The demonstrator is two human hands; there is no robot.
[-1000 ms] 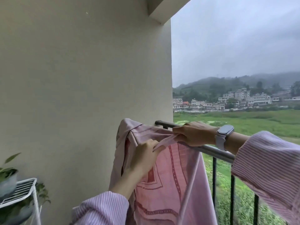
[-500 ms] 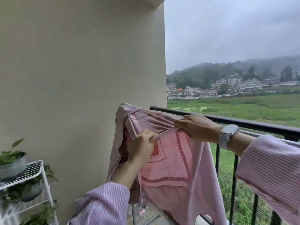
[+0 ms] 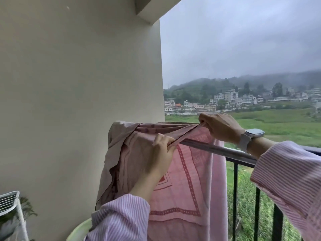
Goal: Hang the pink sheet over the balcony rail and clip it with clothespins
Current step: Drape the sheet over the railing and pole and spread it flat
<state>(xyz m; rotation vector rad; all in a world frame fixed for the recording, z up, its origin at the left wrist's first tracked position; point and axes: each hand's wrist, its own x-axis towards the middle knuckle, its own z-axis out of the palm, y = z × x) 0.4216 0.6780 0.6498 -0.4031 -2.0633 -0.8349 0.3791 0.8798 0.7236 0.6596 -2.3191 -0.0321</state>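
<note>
The pink sheet [image 3: 187, 188] with a darker red border pattern hangs over the balcony rail [image 3: 224, 152] next to the wall, bunched up at its left end. My left hand [image 3: 156, 153] grips the sheet's top edge just left of the rail. My right hand [image 3: 220, 126], with a watch on its wrist, pinches the same edge farther right, above the rail. The edge is pulled taut between the two hands. No clothespins are in view.
A beige wall [image 3: 78, 101] closes the left side. A white wire rack [image 3: 10, 206] with plants stands at the lower left. A pale green basin rim [image 3: 78, 230] shows at the bottom. Black railing bars [image 3: 235, 197] drop below the rail; fields and buildings lie beyond.
My hands have moved apart, the right one up and to the right, and the sheet's edge is stretched along the rail. The view has tilted and moved closer.
</note>
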